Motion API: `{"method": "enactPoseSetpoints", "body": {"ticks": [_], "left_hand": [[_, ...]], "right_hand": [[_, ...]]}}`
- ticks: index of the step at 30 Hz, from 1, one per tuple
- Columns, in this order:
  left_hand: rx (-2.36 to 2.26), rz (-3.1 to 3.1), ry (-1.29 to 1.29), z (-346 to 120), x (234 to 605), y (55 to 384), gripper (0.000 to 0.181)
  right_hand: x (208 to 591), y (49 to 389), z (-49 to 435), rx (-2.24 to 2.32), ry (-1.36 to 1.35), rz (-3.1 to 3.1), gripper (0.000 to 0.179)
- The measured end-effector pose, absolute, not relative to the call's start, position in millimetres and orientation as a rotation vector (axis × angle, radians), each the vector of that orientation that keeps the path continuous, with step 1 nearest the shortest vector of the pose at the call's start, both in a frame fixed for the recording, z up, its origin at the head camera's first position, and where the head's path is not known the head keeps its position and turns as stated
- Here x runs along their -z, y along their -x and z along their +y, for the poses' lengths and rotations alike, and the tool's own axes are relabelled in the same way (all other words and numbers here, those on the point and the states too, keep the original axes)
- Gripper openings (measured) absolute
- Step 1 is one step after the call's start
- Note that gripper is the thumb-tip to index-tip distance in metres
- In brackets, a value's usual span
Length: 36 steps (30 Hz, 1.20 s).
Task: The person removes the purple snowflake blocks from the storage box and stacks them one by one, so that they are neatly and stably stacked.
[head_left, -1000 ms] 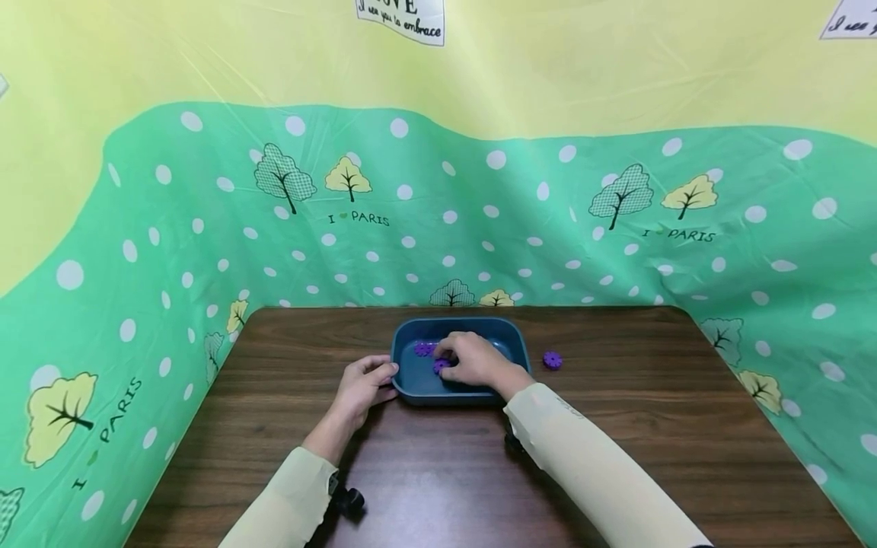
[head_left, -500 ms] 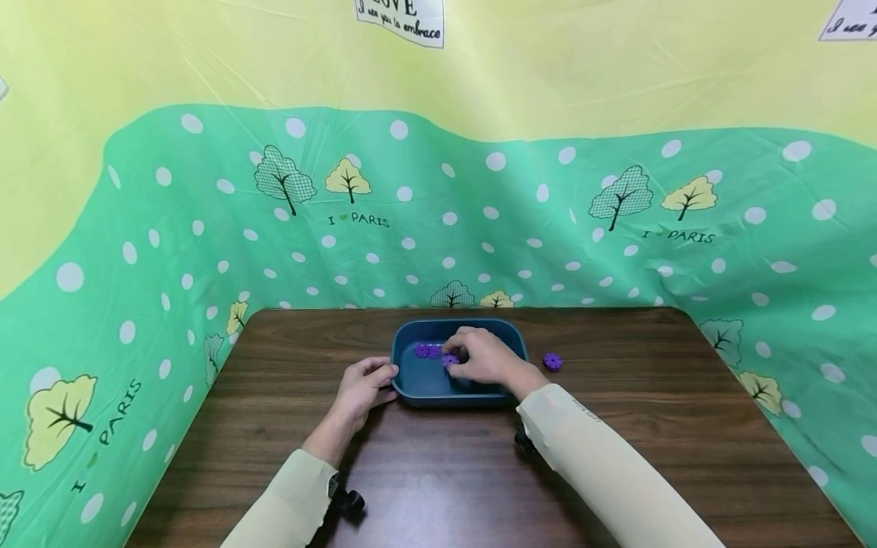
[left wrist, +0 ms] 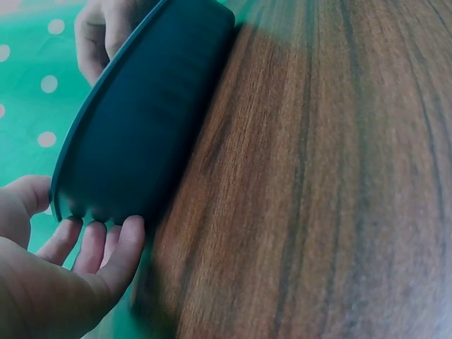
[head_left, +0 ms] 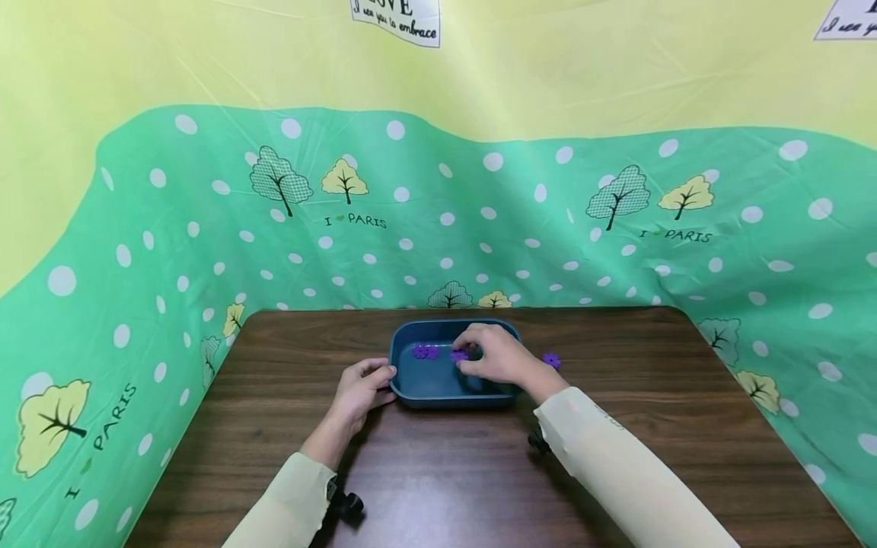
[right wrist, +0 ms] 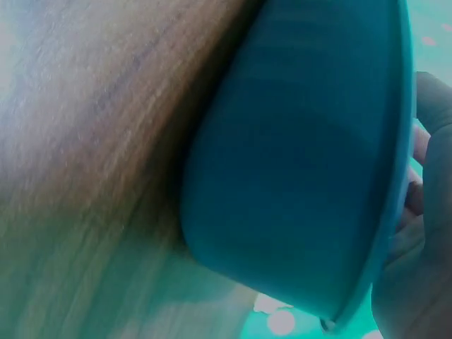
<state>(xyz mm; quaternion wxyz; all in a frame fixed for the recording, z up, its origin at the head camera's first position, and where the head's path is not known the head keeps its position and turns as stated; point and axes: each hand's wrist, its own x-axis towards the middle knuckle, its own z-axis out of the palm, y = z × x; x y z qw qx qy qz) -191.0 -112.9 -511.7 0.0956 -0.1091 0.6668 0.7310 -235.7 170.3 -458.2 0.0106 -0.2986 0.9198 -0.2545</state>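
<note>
A dark blue plastic basin (head_left: 428, 382) stands on the table. My left hand (head_left: 359, 392) grips its left end; in the left wrist view the thumb is at the rim and the fingertips (left wrist: 131, 229) press the outer wall. Inside the basin, my right hand (head_left: 499, 355) pinches a small purple flower-shaped piece (head_left: 459, 355) between thumb and fingers. More purple pieces (head_left: 425, 352) lie together by the basin's back wall, left of that hand. In the right wrist view the basin's wall (right wrist: 304, 155) hides the fingertips and the piece.
Another purple flower-shaped piece (head_left: 551, 361) rests on the brown wooden table (head_left: 617, 426), right of the basin and just behind the right wrist. A green and yellow printed cloth (head_left: 445, 190) hangs behind the table and along its sides.
My right hand has moved to the right inside the basin with the purple piece, away from the other pieces there. The left hand keeps its hold at the basin's left end.
</note>
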Motion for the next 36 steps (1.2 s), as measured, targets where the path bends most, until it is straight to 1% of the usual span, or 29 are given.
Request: {"method": "enactPoseSetpoints", "body": {"ticks": [7, 18, 29, 36], "left_hand": [[-2.169, 1.972, 0.315, -114.0, 512.4, 191.5, 0.041], [-2.168, 1.978, 0.308, -114.0, 508.9, 189.3, 0.043], [-2.154, 1.976, 0.316, -114.0, 511.0, 190.7, 0.042], [-2.154, 1.980, 0.309, -114.7, 511.8, 191.3, 0.042]], "right_hand": [[450.5, 230.7, 183.5, 0.832, 0.945, 2.919, 0.023], [437.4, 229.7, 217.1, 0.877, 0.859, 2.951, 0.024], [441.7, 226.4, 249.7, 0.959, 0.819, 2.975, 0.023], [451.0, 224.8, 267.7, 0.954, 0.797, 3.030, 0.021]]}}
